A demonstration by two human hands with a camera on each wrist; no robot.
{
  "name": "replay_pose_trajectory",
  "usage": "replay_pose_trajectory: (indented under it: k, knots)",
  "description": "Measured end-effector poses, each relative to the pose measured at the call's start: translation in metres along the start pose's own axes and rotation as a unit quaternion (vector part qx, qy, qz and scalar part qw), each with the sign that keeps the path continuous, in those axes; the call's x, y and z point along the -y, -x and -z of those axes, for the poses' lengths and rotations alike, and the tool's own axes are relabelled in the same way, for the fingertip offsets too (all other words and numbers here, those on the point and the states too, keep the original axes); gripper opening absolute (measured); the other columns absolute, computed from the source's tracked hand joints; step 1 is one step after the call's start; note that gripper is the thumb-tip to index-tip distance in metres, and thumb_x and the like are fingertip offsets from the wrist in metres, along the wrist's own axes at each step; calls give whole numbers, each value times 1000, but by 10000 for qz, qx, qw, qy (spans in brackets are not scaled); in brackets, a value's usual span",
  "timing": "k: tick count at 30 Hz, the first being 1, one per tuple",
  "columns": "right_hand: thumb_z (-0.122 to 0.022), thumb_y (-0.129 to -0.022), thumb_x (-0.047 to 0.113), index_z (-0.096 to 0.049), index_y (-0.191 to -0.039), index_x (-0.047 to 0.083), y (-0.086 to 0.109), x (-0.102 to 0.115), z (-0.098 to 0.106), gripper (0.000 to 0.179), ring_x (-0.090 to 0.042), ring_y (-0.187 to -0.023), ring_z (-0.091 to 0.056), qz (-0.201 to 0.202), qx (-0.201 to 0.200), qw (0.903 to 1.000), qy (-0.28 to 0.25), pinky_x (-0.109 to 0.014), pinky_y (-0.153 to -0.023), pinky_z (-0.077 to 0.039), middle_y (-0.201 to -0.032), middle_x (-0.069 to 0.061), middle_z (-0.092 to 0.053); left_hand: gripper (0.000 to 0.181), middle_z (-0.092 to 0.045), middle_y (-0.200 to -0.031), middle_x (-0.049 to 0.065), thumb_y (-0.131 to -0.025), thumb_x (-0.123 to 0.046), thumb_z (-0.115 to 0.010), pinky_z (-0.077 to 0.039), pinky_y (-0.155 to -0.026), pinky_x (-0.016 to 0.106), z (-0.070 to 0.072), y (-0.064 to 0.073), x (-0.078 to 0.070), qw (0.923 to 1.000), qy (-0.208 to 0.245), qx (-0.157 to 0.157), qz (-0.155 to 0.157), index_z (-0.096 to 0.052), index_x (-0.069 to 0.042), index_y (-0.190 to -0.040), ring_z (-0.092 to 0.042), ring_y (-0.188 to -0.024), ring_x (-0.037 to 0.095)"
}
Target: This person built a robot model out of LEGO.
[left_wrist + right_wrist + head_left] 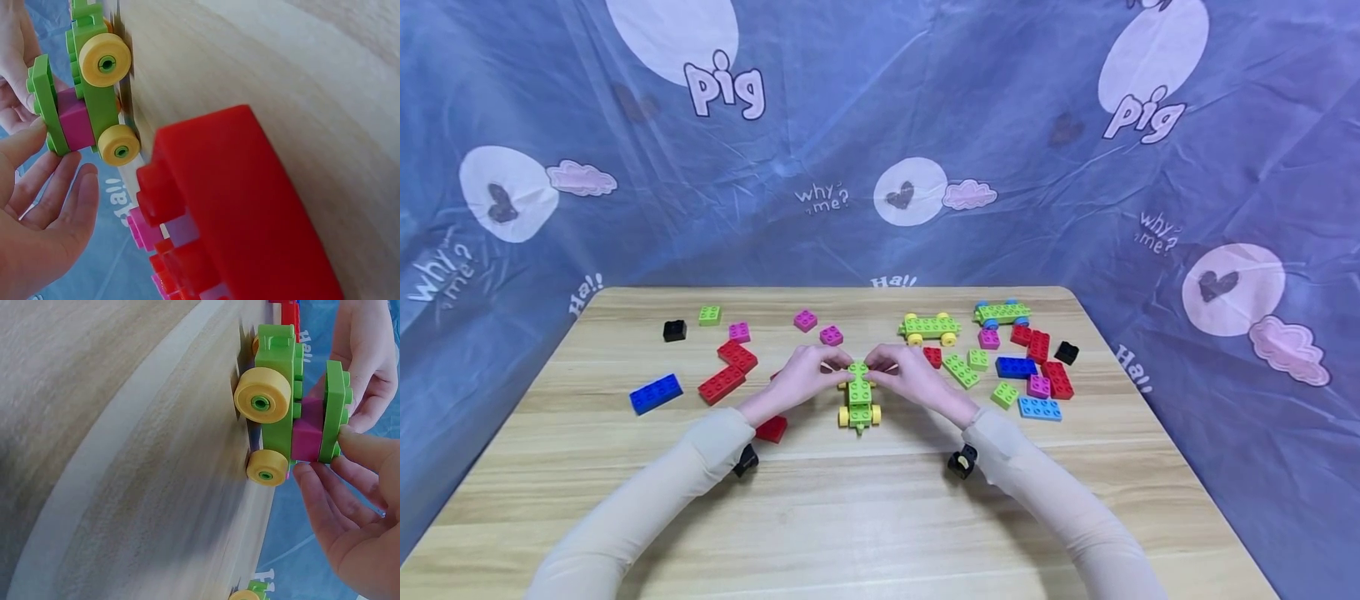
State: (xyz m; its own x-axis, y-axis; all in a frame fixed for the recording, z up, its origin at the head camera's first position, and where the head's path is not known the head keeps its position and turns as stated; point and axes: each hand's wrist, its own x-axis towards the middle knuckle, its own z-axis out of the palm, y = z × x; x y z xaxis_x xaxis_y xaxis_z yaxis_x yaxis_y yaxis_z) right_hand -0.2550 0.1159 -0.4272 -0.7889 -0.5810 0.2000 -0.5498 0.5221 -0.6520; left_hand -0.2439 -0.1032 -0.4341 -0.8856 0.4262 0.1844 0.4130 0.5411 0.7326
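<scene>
A toy car base [861, 414], green with yellow wheels, stands on the table in the middle of the head view. A pink brick [75, 122] sits on the base, and a long green brick [332, 412] lies on top of it, its studs outward. From the left side, my left hand [805, 375] pinches the far end of the green brick with its thumb on top and fingertips underneath. My right hand [913, 379] grips the same end from the right in a like way. In the wrist views part of the green brick overhangs the pink one.
Red bricks [722, 386] and a blue brick [656, 393] lie at left. Farther back stand a second yellow-wheeled base [930, 327] and a blue-wheeled base [1003, 314]. Several mixed bricks, including a light blue brick [1041, 408], are scattered at right.
</scene>
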Motion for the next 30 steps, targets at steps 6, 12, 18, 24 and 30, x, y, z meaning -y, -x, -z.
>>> replay_pose_trajectory:
  k: [6, 12, 18, 24, 30]
  knots:
    - [-72, -89, 13, -70, -103, 3, 0, 0, 0, 16, -21, -89, -73, 10, -2, 10000, 8, -21, -81, -60, -100, -13, -75, 25, -76, -105, 13, -89, -17, -74, -61, -87, 33, -1, 0, 0, 10000, 20, 13, -7, -73, -2, -109, -72, -95, 24]
    - [-72, -89, 14, -70, -103, 4, -1, 0, 0, 17, -21, -92, -73, -111, 72, 9999, 23, -22, -82, -59, -103, -12, -75, 26, -76, -103, 12, -89, -18, -73, -60, -88, 35, -1, 0, 0, 10000, 46, 28, 18, -73, -3, -110, -72, -94, 22]
    - [-70, -91, 12, -68, -104, 2, -1, 0, -2, 17, -22, -93, -72, -53, 106, 9999, 54, -24, -84, -60, -103, -13, -74, 27, -76, -103, 12, -90, -19, -72, -60, -89, 35, -1, 0, 1, 10000, 81, 32, 43, -72, -2, -111, -72, -94, 22]
    - [-69, -92, 14, -67, -106, 4, 2, -2, -3, 17, -21, -94, -72, 3, 60, 9999, 151, -28, -85, -61, -104, -12, -73, 28, -76, -105, 13, -90, -19, -72, -60, -88, 35, -1, 2, 0, 9999, 81, 3, 65, -72, -2, -112, -72, -95, 23]
    - [-69, -92, 14, -67, -106, 4, 3, -4, -3, 17, -21, -95, -72, 74, 44, 9998, 170, -28, -85, -61, -106, -12, -73, 27, -76, -104, 12, -90, -19, -72, -60, -88, 35, -2, 3, 0, 9999, 59, -32, 79, -72, -2, -112, -72, -95, 22]
